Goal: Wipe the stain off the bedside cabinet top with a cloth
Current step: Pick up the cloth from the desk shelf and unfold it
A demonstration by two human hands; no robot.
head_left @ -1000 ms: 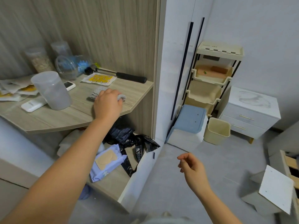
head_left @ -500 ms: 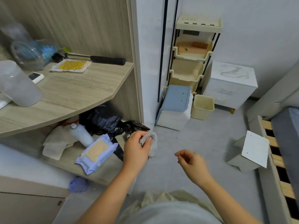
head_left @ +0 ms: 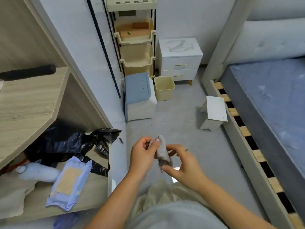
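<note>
- Shelf (head_left: 29,103) at far left – a wipes pack (head_left: 70,182) and black bag (head_left: 69,142) lie on the lower level.
- Left hand (head_left: 142,156) pinches the cloth's upper end, thumb and fingers closed on it.
- Cloth (head_left: 161,151), grey and bunched, hangs between both hands over the floor.
- Right hand (head_left: 184,164) touches the cloth's lower end – fingers half-curled, grip unclear.
- Cabinet (head_left: 179,58) stands well beyond, by the bed (head_left: 267,103); a grey stain (head_left: 179,45) marks its top.
</note>
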